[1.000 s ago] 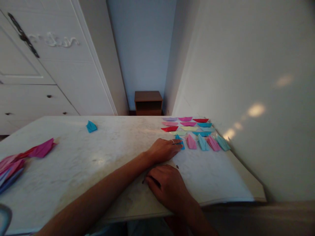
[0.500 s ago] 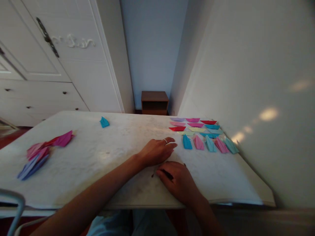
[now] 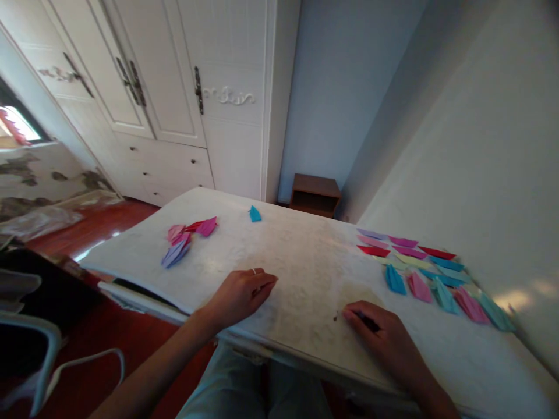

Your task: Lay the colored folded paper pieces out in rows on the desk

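Observation:
My left hand [image 3: 246, 295] is over the near middle of the table, its fingers loosely drawn together and nothing visible in them. To its upper left lies a loose pile of folded paper boats, among them a lilac one [image 3: 175, 254] and a magenta one [image 3: 207, 226]. A lone blue folded paper piece [image 3: 255, 214] sits farther back. My right hand [image 3: 379, 330] rests on the tabletop with curled fingers, thumb near the index finger, and no paper shows in it. Beyond it stand a blue paper boat [image 3: 395, 280], a pink one [image 3: 419, 287] and several others in a row.
Flat paper boats, such as a red one [image 3: 373, 251], lie in rows behind the standing ones. The white table [image 3: 301, 262] meets a wall on the right. A white wardrobe [image 3: 236, 139] and a small brown cabinet [image 3: 315, 195] are behind. A white metal frame [image 3: 52, 343] is at lower left.
The view has swung left. My left hand has moved left, away from my right hand, and its fingers have drawn together. My right hand stays on the table, still curled.

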Demonstrator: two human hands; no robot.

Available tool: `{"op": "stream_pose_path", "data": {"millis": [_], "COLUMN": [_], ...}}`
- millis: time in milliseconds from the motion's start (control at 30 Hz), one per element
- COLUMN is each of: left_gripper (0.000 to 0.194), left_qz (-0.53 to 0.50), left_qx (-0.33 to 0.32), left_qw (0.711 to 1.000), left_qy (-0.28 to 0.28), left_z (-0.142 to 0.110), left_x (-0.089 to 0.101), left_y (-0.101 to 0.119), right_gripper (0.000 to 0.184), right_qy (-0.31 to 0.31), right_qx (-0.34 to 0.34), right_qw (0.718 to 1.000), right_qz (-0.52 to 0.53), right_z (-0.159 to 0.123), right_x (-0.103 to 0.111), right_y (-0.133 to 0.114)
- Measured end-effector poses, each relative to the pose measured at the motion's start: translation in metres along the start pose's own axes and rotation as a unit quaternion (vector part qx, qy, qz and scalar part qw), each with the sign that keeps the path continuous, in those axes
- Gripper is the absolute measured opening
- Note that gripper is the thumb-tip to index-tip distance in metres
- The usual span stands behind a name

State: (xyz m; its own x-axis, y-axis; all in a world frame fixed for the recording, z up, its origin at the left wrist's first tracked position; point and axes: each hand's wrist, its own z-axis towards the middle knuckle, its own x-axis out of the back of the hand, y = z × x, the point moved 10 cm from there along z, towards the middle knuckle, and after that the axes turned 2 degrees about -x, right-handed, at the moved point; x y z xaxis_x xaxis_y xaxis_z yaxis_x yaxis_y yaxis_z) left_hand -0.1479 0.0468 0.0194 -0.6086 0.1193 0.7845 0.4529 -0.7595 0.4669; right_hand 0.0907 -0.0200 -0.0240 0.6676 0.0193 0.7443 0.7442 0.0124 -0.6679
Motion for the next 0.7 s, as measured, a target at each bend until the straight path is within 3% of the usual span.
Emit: {"op": "stream_pose_path", "data": {"millis": [133,300,367,467,567,600,700], "left_gripper": [0.026,0.037,0.040,0.039,0.038,0.038,0.038], "left_qz": [-0.152,-0.372,-0.407,-0.424,-0.429,-0.432,-0.441], "left_qx": [0.119,0.228,0.239,0.237,0.238,0.240,0.243], "left_qw": [0.980,0.892,0.870,0.859,0.855,0.853,0.847], "left_qy": [0.034,0.115,0.143,0.164,0.168,0.169,0.173], "left_z": [-0.021,-0.035,-0.038,-0.039,-0.039,-0.039,-0.039], "left_x": [0.017,0.021,0.023,0.026,0.028,0.028,0.028], "left_y": [-0.039,-0.070,-0.074,-0.073,-0.072,-0.072,-0.074], "right_gripper": [0.047,0.045,0.040,0.037,0.032,0.034,0.055], "right_qy": [-0.013,-0.018,-0.014,-0.013,0.001,0.003,-0.001], "right_qx": [-0.039,-0.015,0.015,0.060,0.073,0.067,0.060], "right_qw": [0.999,1.000,1.000,0.998,0.996,0.991,0.984], "right_qz": [-0.006,-0.015,-0.001,0.024,-0.059,-0.118,-0.167], "right_z": [0.011,0.052,0.078,0.129,0.185,0.203,0.247], "right_x": [-0.001,-0.006,-0.014,-0.032,-0.054,-0.063,-0.089], "right_y": [0.007,-0.028,-0.055,-0.097,-0.132,-0.140,-0.159]}}
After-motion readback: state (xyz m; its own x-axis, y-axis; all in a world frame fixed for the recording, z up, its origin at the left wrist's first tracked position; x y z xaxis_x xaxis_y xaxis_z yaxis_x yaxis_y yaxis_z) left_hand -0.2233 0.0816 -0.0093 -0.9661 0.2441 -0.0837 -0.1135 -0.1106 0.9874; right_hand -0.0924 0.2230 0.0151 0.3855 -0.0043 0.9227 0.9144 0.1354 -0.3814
